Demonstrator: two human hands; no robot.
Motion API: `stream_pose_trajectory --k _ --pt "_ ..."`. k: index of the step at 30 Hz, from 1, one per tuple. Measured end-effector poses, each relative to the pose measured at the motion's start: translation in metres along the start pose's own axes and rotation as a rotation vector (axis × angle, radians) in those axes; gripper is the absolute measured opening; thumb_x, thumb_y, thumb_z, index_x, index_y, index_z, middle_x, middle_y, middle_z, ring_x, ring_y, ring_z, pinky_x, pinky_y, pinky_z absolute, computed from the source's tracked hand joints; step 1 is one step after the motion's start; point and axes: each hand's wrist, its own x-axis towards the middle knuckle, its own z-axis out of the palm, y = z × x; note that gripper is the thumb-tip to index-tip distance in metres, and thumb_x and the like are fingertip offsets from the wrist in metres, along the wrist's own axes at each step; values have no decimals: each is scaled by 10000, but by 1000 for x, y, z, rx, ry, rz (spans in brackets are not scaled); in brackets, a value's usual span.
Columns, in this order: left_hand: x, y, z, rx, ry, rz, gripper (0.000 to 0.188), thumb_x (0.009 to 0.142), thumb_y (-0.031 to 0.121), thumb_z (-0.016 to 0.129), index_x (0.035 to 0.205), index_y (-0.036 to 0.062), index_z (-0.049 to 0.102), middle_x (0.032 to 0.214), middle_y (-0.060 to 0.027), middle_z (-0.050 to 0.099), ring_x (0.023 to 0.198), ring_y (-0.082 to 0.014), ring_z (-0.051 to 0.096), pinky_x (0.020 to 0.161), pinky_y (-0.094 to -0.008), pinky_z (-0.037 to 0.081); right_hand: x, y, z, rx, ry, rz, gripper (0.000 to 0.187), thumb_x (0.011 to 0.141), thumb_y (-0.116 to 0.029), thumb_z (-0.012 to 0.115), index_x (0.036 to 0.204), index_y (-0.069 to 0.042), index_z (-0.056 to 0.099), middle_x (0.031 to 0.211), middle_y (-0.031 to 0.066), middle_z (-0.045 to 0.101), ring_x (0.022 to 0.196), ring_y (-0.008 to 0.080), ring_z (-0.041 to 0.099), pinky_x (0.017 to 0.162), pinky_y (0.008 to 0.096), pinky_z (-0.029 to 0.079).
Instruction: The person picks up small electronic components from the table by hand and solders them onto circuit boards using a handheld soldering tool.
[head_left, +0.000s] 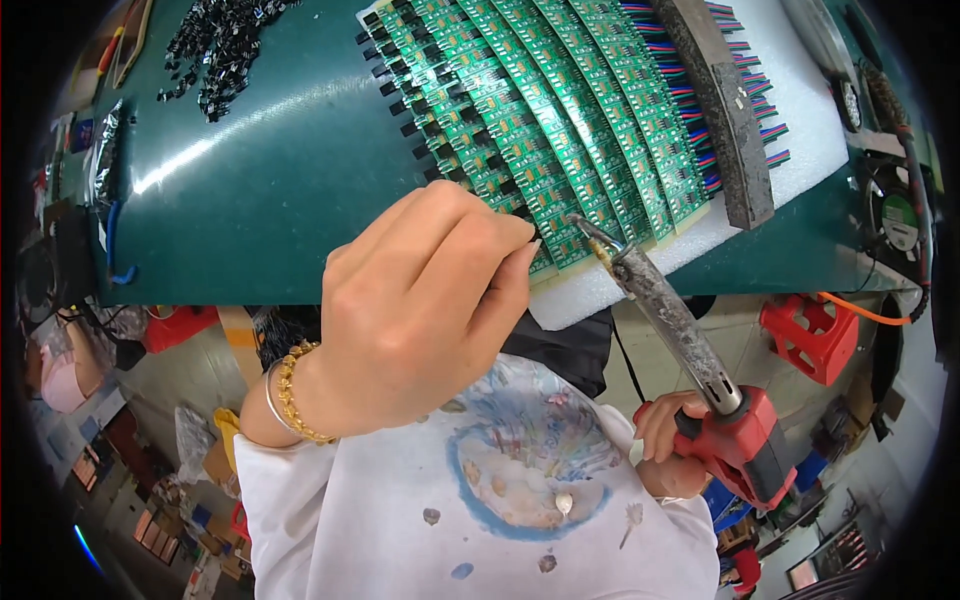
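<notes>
My left hand (425, 300), a gold bead bracelet and a silver bangle at its wrist, reaches over the near end of a panel of green circuit boards (560, 130). Its thumb and forefinger are pinched at the board edge on a small black component (525, 213), mostly hidden by the fingertips. My right hand (665, 440) grips the red handle of a soldering gun (745, 450). The gun's metal barrel slants up to the left, and its tip is at the boards' near end, just right of the pinched fingers. Similar black components line the panel's left edge.
A white foam sheet (800, 150) lies under the boards. A dark metal bar (725, 110) rests across coloured wires on the right. Loose black components (220, 50) are heaped on the green table (250, 220) at the far left. Red stools (815, 335) stand beyond the near edge.
</notes>
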Motion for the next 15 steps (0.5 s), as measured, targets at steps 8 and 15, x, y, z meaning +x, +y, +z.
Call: stream_pose_trajectory --k 8,15 --pt "-1 1 -2 14 8 -11 191 720 -117 732 874 -20 674 767 -87 638 593 -120 577 505 -219 460 1 28 -3 29 -60 -223 264 550 -103 777 752 -53 615 677 40 617 566 173 601 534 286 470" --pt "1 2 -4 17 -6 -17 184 719 -121 728 862 -20 672 763 -87 635 586 -123 579 505 -221 463 7 28 1 65 -109 -281 252 594 -123 803 701 -47 588 682 47 623 535 186 591 502 301 456"
